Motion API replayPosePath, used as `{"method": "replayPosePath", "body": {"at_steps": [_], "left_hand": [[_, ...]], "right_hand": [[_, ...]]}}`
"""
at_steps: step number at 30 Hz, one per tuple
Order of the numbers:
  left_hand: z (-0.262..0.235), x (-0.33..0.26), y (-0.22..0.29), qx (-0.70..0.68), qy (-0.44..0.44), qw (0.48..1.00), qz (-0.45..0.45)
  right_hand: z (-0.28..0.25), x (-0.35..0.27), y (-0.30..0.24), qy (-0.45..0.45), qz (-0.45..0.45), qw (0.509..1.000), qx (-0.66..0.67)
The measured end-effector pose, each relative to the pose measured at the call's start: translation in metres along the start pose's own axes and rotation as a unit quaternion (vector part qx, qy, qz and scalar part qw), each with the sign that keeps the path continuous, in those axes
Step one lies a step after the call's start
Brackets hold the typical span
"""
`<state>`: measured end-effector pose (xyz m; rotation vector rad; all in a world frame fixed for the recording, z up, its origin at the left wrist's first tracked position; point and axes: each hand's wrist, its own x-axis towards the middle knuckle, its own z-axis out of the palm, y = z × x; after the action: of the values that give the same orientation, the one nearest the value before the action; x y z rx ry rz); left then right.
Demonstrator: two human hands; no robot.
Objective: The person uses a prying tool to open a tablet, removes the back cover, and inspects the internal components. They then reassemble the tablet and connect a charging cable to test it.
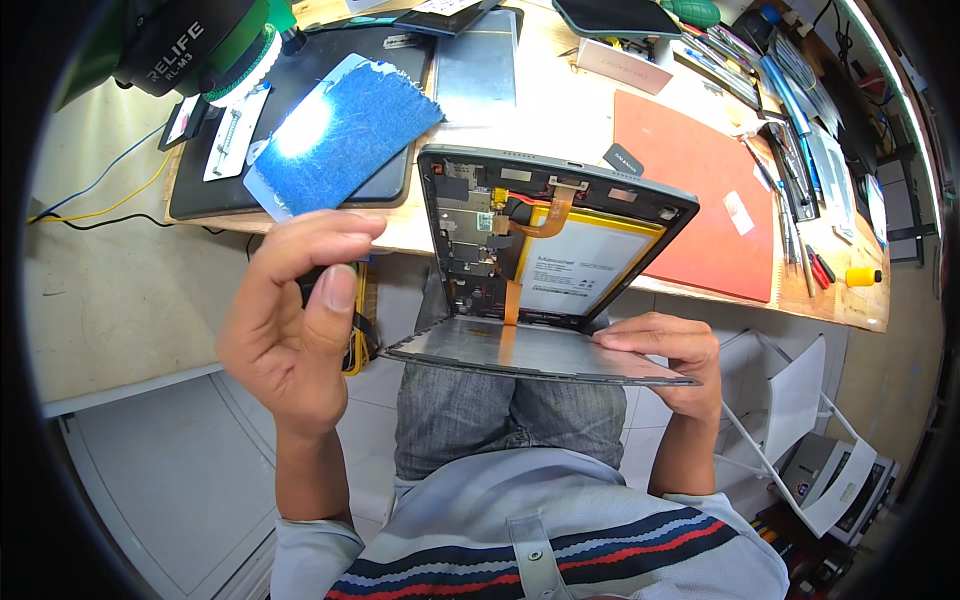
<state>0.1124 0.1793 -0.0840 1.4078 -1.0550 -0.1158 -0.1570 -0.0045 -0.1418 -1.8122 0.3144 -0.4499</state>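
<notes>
I saw my right hand [672,352] pinching the near edge of the detached screen panel [530,352], fingers clamped on it. My left hand [295,318] was curled shut around a small dark tool [315,280] just left of the panel. Beyond both hands stood the opened tablet [545,235], tilted up, battery [582,265] exposed. Farther off, a blue cloth [345,130] lay on the tabletop [560,100].

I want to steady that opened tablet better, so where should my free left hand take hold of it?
Take the tablet's rear shell by its bare left edge, coming from the left. The right hand already holds the screen panel on the right, and orange ribbon cables cross the hinge line, so stay off the middle.
</notes>
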Motion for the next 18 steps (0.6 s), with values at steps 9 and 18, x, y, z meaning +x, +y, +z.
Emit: {"method": "replayPosePath", "body": {"at_steps": [9,18], "left_hand": [[-0.0002,0.0123,-0.0018,0.050,0.006,0.998,0.030],[0.0010,0.0106,-0.0019,0.070,0.002,0.997,0.041]], "right_hand": [[-0.0031,0.0051,0.0045,0.000,-0.011,1.000,0.012],[-0.0019,0.0039,0.0068,0.012,-0.007,1.000,0.006]]}}
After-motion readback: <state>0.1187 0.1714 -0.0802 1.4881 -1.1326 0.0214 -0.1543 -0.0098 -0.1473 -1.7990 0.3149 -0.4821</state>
